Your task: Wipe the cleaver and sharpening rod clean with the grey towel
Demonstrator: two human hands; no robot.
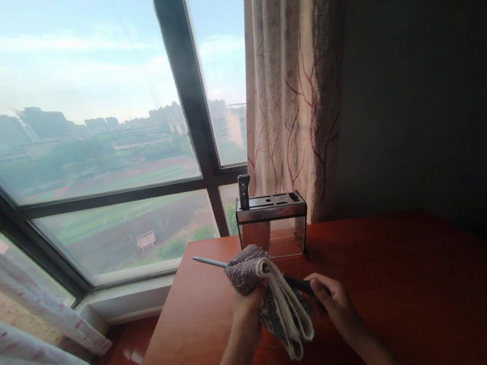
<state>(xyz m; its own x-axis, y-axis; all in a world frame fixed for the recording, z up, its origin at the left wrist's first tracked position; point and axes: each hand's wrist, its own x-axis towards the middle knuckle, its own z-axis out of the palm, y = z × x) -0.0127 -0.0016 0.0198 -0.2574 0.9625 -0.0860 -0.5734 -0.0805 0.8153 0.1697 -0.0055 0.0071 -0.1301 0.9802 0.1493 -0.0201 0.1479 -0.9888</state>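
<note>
My left hand (pixel 245 306) grips a grey and beige cloth (pixel 275 305) that is wrapped around a thin metal rod (pixel 209 263), whose tip sticks out to the left. My right hand (pixel 333 306) holds the rod's black handle (pixel 300 285) at its right end. Both hands hover over the reddish wooden table (pixel 423 302). Behind them stands a clear knife block (pixel 273 226) with a metal slotted top, and one black knife handle (pixel 243 191) rises from its left slot.
A patterned curtain (pixel 298 90) hangs behind the knife block. A large window (pixel 83 138) with a dark frame fills the left. White spotted fabric (pixel 32 357) lies at the lower left. A dark wall (pixel 439 88) stands to the right.
</note>
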